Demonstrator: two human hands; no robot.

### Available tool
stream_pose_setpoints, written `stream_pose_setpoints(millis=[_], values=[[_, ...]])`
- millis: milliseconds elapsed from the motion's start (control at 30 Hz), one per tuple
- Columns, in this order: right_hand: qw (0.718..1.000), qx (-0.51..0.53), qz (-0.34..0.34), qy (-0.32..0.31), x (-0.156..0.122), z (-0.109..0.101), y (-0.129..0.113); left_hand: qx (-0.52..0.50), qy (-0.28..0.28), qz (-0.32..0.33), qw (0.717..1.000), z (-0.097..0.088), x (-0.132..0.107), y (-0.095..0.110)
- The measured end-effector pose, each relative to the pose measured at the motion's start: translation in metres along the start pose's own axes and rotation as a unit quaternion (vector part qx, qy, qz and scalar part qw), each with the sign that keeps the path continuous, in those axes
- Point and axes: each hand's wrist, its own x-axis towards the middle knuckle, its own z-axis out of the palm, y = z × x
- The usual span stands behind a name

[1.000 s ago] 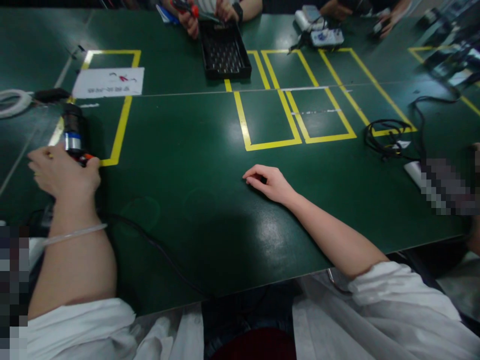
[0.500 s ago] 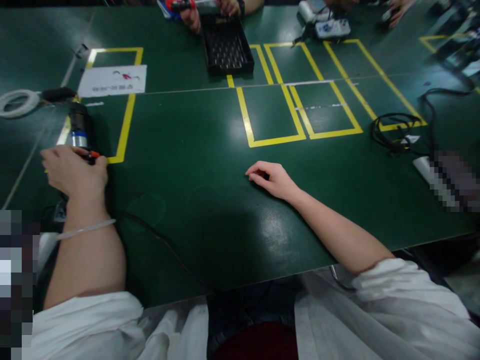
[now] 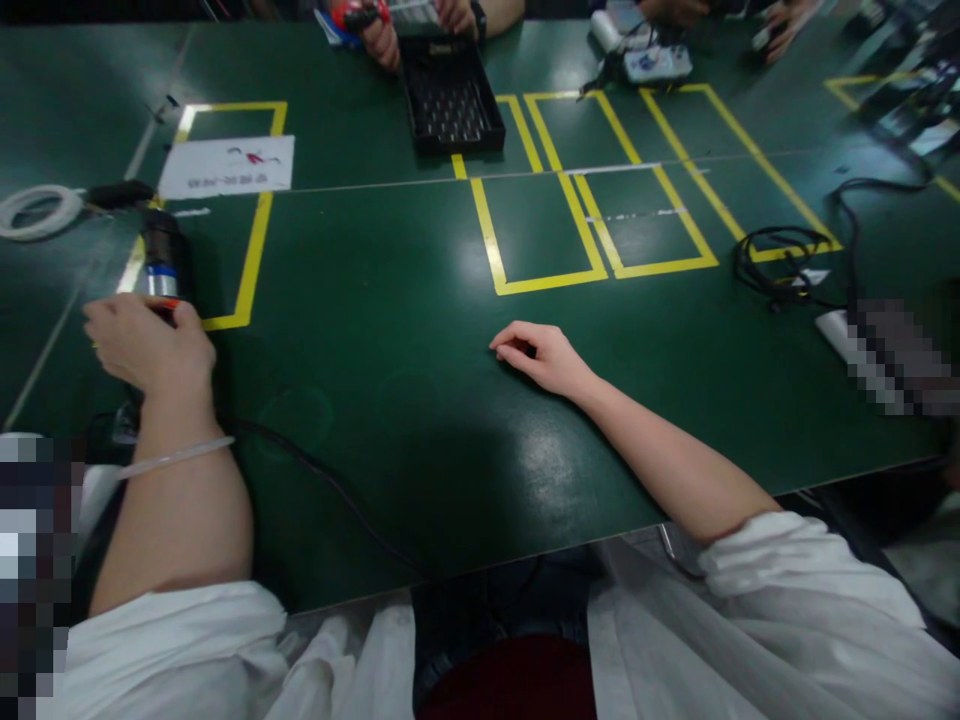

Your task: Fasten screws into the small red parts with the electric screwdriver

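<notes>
My left hand is closed around the near end of a black electric screwdriver with a silver and blue band, lying on the green table at the left. Its dark cable runs back toward me across the table. My right hand rests on the table in the middle, fingers curled under loosely, with nothing visible in it.
Yellow tape rectangles mark the table. A black tray stands at the far edge by another person's hands. A white paper sheet lies at the far left, a coiled black cable at the right, and a white tube coil at the left edge.
Both hands stay where they were; only the view has shifted slightly. The far person's hands moved a little by the black tray.
</notes>
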Motion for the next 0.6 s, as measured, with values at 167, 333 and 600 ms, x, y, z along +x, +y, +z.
stream_pose_setpoints(millis=[167, 333, 600], values=[[1.0, 0.013, 0.007, -0.001, 0.0, 0.0, 0.0, -0.061, 0.029, 0.1, 0.993, -0.001, -0.006, 0.023], [0.999, 0.033, 0.016, -0.006, -0.001, -0.001, -0.001, -0.305, -0.12, 0.233, 0.915, 0.013, -0.051, 0.092], [0.987, 0.155, 0.011, -0.035, -0.006, 0.003, -0.002, -0.433, -0.506, 0.284, 0.69, 0.014, -0.169, 0.155]])
